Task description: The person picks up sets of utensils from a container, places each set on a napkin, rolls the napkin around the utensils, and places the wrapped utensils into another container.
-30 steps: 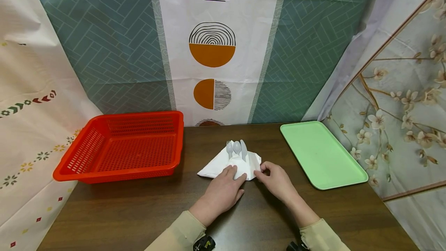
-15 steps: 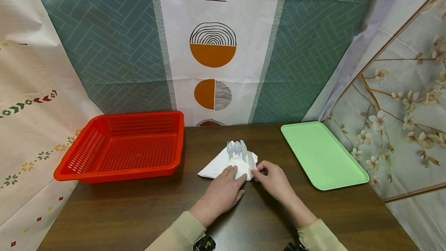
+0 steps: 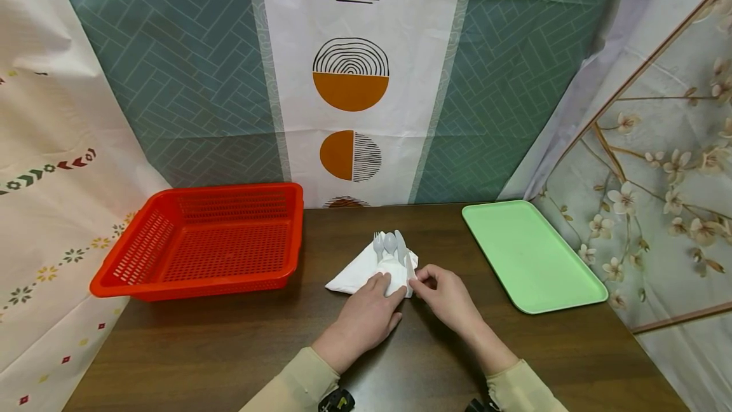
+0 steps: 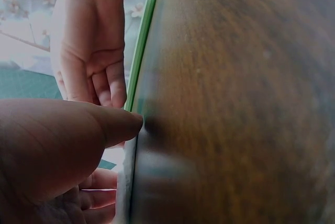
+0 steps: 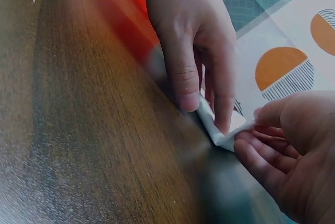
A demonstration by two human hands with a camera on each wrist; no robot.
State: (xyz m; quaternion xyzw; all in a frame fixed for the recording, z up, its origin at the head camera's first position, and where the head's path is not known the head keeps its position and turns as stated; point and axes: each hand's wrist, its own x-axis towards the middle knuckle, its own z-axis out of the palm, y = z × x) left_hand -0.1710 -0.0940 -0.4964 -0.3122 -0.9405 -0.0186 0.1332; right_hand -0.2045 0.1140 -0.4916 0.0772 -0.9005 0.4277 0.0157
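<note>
A white napkin, partly folded, lies on the table in the head view. Side by side on it are a grey fork, a spoon and a knife, their lower parts covered by a napkin fold. My left hand presses on the lower part of that fold with fingers extended. At the napkin's right side, my right hand pinches the edge, which is turned inward beside the knife. The right wrist view shows this napkin edge between thumb and fingers.
A red perforated basket stands at the left of the brown table. To the right lies a light green tray. Patterned cloths hang behind and at both sides.
My right hand has moved slightly left, bringing the napkin's right edge inward toward the knife. The left hand stays on the fold; the cutlery has not moved.
</note>
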